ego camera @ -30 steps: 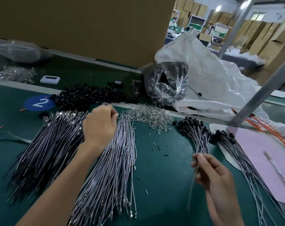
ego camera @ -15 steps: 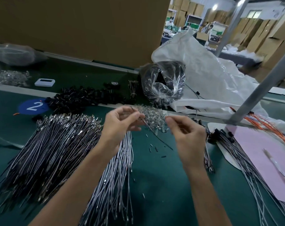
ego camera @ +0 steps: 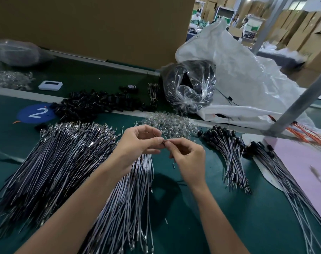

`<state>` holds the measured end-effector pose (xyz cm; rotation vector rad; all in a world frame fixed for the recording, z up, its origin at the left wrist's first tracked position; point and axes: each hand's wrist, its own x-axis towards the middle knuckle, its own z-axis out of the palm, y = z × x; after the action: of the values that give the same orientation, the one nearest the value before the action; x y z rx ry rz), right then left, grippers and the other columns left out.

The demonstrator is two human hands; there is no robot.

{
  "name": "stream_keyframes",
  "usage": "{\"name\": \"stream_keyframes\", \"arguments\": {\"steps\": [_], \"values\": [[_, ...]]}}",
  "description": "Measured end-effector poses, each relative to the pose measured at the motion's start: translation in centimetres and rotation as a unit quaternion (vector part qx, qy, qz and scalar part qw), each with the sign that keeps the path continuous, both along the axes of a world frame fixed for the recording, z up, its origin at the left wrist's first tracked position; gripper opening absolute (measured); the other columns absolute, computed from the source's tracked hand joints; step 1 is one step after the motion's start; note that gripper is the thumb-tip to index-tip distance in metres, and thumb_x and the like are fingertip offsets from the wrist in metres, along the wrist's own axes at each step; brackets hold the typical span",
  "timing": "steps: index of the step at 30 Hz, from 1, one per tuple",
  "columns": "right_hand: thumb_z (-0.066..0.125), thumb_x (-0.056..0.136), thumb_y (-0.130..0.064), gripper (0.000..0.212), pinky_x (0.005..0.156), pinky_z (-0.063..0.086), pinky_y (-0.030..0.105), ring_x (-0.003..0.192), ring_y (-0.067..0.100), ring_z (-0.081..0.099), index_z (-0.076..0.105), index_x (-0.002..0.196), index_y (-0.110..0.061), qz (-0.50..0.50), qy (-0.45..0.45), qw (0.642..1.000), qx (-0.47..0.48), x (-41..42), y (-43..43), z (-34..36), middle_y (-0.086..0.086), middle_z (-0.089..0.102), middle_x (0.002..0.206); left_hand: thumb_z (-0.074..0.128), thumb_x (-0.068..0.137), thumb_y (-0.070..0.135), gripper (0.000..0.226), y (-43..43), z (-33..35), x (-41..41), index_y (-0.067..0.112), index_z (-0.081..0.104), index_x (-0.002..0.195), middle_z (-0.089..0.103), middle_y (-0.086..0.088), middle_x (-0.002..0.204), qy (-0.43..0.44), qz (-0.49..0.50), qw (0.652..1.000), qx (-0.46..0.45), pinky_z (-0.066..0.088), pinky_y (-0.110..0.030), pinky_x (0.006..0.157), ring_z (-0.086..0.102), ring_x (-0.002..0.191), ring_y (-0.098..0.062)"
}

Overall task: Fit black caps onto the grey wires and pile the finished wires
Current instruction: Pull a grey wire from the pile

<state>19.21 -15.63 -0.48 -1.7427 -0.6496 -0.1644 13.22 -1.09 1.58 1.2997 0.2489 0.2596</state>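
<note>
My left hand point(ego camera: 137, 142) and my right hand point(ego camera: 188, 158) meet fingertip to fingertip above the green table point(ego camera: 220, 217). Between them they pinch a small black cap point(ego camera: 164, 142) and the tip of a thin grey wire; most of that wire is hidden by the hands. Under my left forearm lies a wide spread of uncapped grey wires point(ego camera: 51, 171). A heap of loose black caps point(ego camera: 93, 105) lies behind it. To the right are two piles of capped wires point(ego camera: 229, 154), the farther one point(ego camera: 284, 171) reaching onto a pink sheet.
A heap of small clear parts point(ego camera: 171, 123) lies just beyond my hands. A plastic bag of black parts point(ego camera: 190, 87) and a large white sack point(ego camera: 247, 79) stand at the back. A grey metal post point(ego camera: 293, 107) slants down at right, beside orange wires point(ego camera: 306, 132). A cardboard wall point(ego camera: 93, 24) closes the rear.
My right hand rose from the capped pile and came to my left hand at centre. My left hand left the grey wire spread. Both now pinch together at one small point.
</note>
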Motion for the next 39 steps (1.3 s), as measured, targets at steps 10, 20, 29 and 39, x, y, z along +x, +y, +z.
{"name": "stream_keyframes", "arguments": {"steps": [10,20,29,39], "values": [[0.077,0.082,-0.008,0.006,0.057,0.044,0.016,0.061,0.004,0.062,0.078,0.082,-0.014,0.012,0.032,0.999,0.004,-0.2,-0.3,-0.8,-0.007,0.07,0.068,0.08,0.064,0.014,0.026,-0.1,-1.0,-0.5,0.009,0.077,0.089,0.076,-0.015,0.082,-0.028,0.018,0.999,0.019,0.057,-0.022,0.058,0.075,0.075,-0.023],[0.077,0.082,-0.011,0.008,0.062,0.046,0.015,0.067,0.006,0.065,0.078,0.084,-0.019,0.014,-0.012,1.0,-0.025,-0.1,-0.1,-1.3,-0.008,0.073,0.075,0.075,0.078,0.013,0.005,-0.4,-1.5,-0.5,0.011,0.077,0.082,0.075,-0.012,0.078,-0.03,0.067,0.996,0.044,0.057,-0.023,0.057,0.071,0.071,-0.018],[0.075,0.082,-0.002,0.011,0.063,0.044,0.01,0.07,0.006,0.061,0.074,0.082,-0.012,-0.058,-0.079,0.995,-0.032,0.6,-0.6,-1.7,-0.003,0.068,0.076,0.075,0.073,0.029,0.046,2.7,0.8,0.3,0.021,0.065,0.116,0.073,0.007,0.101,0.009,0.076,0.984,0.158,0.058,-0.022,0.07,0.071,0.087,-0.007],[0.074,0.082,0.0,0.007,0.061,0.047,0.012,0.068,0.009,0.06,0.074,0.085,-0.006,-0.078,-0.133,0.986,-0.064,0.7,-0.3,-2.8,0.002,0.067,0.077,0.05,0.083,-0.009,0.059,13.7,-1.6,7.7,0.009,0.052,0.139,0.055,-0.018,0.137,0.255,0.084,0.765,0.585,0.048,-0.043,0.1,0.052,0.124,-0.037]]}}
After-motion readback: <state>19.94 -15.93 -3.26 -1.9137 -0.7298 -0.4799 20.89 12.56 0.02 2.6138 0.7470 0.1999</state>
